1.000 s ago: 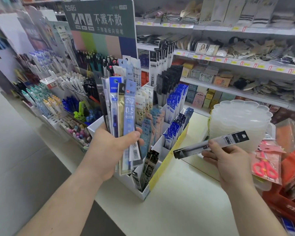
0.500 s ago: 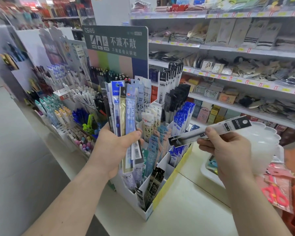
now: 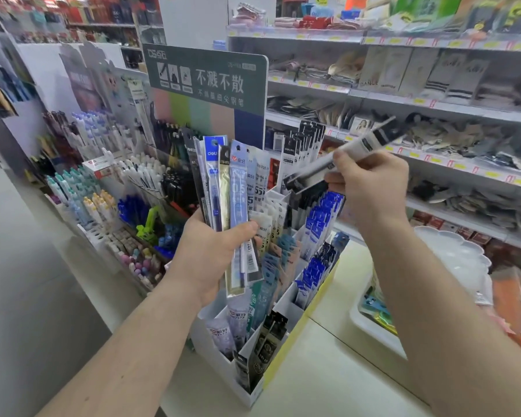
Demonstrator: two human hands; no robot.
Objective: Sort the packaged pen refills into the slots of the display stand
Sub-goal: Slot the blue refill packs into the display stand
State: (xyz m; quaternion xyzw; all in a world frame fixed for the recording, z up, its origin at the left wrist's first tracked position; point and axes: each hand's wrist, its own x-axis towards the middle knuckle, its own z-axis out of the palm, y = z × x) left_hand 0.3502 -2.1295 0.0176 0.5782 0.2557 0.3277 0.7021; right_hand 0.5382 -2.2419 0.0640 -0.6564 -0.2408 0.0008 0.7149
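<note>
Black-and-white refill pack [image 3: 340, 159], pinched in the right hand [image 3: 370, 188], is best lowered upright into the matching slot at twelve o'clock of the display stand [image 3: 289, 308], while the assorted bundle [image 3: 223, 188] is gripped by the left hand [image 3: 211, 254].

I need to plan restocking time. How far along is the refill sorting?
Done: many slots of the display stand already hold packs. In hand: the right hand holds one black-and-white refill pack above the stand. Left: the fanned bunch of packs gripped by the left hand.

White shop shelves [image 3: 451, 111], pale floor [image 3: 18, 266]
</note>
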